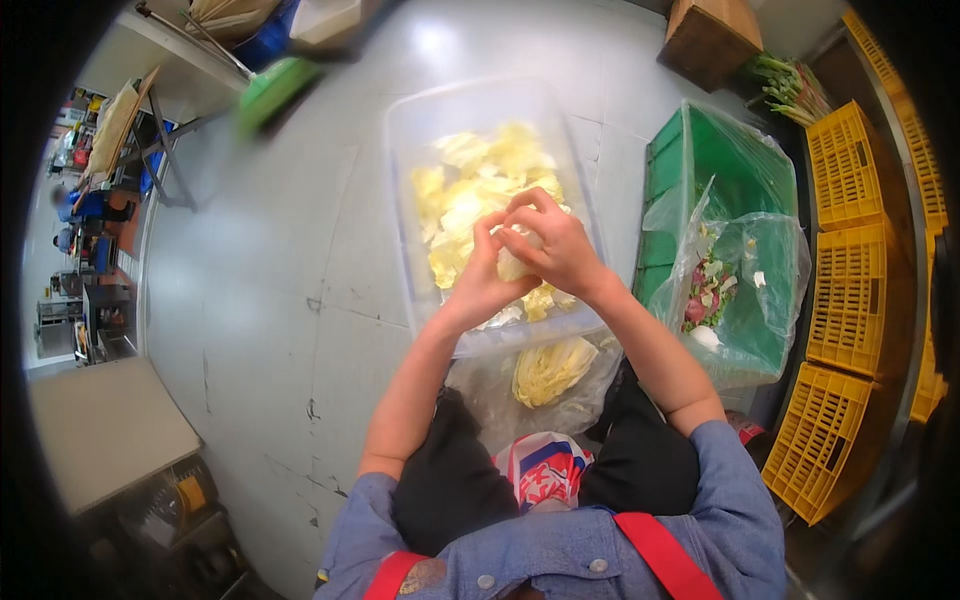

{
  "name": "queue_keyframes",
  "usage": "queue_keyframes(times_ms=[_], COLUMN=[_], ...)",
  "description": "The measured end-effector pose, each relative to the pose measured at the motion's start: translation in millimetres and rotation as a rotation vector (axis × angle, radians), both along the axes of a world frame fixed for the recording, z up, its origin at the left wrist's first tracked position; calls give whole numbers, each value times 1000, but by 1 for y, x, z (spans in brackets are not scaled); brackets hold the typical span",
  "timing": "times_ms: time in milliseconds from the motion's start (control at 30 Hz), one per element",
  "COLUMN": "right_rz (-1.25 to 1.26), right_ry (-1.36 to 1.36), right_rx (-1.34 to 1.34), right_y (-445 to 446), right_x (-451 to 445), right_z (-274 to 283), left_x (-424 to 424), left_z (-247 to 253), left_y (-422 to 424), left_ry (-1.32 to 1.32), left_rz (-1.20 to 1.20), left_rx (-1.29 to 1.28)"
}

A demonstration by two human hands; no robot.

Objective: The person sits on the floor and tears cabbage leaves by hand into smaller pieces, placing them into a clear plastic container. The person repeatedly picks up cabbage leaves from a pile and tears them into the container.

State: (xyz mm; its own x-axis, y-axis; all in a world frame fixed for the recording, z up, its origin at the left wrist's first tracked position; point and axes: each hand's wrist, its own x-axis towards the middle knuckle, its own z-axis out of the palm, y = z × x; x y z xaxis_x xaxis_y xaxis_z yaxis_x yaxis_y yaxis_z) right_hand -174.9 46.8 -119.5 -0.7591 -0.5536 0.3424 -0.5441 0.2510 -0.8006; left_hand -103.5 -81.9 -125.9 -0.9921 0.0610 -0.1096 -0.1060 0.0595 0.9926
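My left hand [489, 271] and my right hand [551, 244] meet above a clear plastic tub [480, 343] on the floor. Between them is a pale cabbage leaf piece [517, 262], largely covered by the fingers, and both hands grip it. Torn yellow-white cabbage leaves [480, 187] lie in the tub below. Nearer my lap, a cut half of a napa cabbage [553, 371] rests on a clear plastic bag [487, 394], just past the tub's near edge.
To the right stands a green crate [660, 240] lined with clear plastic, holding vegetable scraps [709, 292]. Yellow plastic crates [847, 300] line the far right. A cardboard box [709, 45] and leafy stalks [795, 86] are beyond. A green broom head [274, 90] is upper left.
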Motion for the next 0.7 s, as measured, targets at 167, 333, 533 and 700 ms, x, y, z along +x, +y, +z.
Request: queue_keyframes(times_ms=[167, 333, 533, 700], right_rz=[6, 62, -33, -131], right_ry=[146, 320, 159, -84], right_rx=[-11, 75, -76, -167], right_y=[-1, 0, 2, 0], right_x=[4, 12, 21, 24], right_z=[3, 9, 4, -10], left_x=[7, 14, 20, 21], left_z=[0, -9, 9, -2], left_y=[-6, -22, -9, -6], left_ry=[-136, -176, 7, 112], left_rz=[-25, -294, -266, -202], left_rx=[350, 269, -64, -369])
